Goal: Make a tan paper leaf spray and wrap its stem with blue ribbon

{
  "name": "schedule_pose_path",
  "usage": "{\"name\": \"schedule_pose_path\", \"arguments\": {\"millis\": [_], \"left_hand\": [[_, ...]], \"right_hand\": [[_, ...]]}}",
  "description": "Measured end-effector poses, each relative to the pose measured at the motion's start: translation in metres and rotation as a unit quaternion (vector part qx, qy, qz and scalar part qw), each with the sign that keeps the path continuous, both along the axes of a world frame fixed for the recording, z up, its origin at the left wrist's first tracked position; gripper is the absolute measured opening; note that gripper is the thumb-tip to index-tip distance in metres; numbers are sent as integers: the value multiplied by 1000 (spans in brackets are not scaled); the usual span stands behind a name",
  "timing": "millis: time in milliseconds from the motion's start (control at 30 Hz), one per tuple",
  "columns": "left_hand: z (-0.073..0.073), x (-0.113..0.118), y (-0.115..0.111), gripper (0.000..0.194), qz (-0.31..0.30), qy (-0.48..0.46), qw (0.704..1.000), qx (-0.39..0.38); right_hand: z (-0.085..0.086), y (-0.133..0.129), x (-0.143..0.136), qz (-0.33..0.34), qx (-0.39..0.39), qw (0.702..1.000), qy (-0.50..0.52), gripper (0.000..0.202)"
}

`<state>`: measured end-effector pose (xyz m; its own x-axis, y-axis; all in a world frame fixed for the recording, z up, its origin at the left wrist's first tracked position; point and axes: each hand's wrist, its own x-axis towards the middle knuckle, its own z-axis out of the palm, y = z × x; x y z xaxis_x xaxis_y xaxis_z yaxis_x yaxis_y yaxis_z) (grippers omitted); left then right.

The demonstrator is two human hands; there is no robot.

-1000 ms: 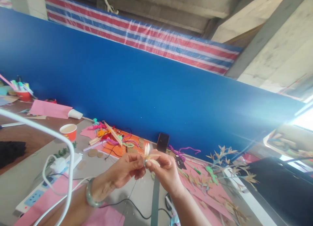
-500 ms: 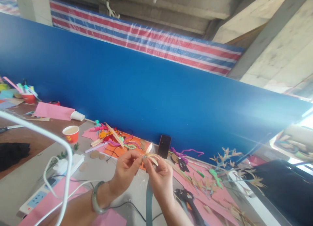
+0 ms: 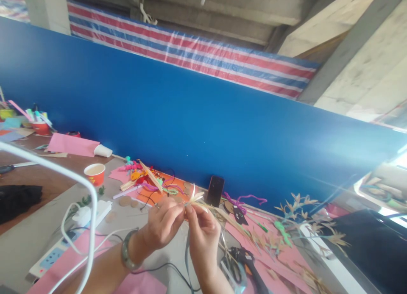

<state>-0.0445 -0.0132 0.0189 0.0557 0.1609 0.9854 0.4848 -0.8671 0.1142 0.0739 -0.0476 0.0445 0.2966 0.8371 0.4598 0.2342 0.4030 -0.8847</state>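
Flower: head view, the pale narrow-petalled flower (image 3: pixel 193 196) is up between both hands above the worktop (image 3: pixel 173 258), petals fanned out, base tucked in the fingertips.
Left hand: (image 3: pixel 163 222) fingers clamped together at the flower's base, bangle (image 3: pixel 127 251) on the wrist.
Right hand: (image 3: pixel 203 239) thumb and fingers pinched on the base too, right up against the left.
Strip: grey-green strip (image 3: pixel 187 258) hangs just below; can't tell if it's joined on.
By the right forearm: scissors (image 3: pixel 235 272) and a black glue gun (image 3: pixel 251 264).
Behind: phone (image 3: pixel 215 191) leaning on the blue partition (image 3: pixel 190 116).
Step, my guess: fiddly work at the base; next move calls for a steady pinch, petals uncrushed.
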Motion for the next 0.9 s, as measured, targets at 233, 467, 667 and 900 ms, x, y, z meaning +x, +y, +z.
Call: {"name": "schedule_pose_path", "arguments": {"millis": [233,467,667,900], "left_hand": [[1,12,0,12,-176,-142,935,-274],[31,-1,2,6,-467,-168,698,-516],[36,-5,2,17,-442,-92,759,-469],[27,-2,5,20,-407,-110,767,-483]], "right_hand": [[6,9,15,35,24,999,-28,22],[19,13,35,199,-39,978,-44,28],[20,23,45,269,-122,955,4,35],[16,25,41,247,-142,957,56,31]]}}
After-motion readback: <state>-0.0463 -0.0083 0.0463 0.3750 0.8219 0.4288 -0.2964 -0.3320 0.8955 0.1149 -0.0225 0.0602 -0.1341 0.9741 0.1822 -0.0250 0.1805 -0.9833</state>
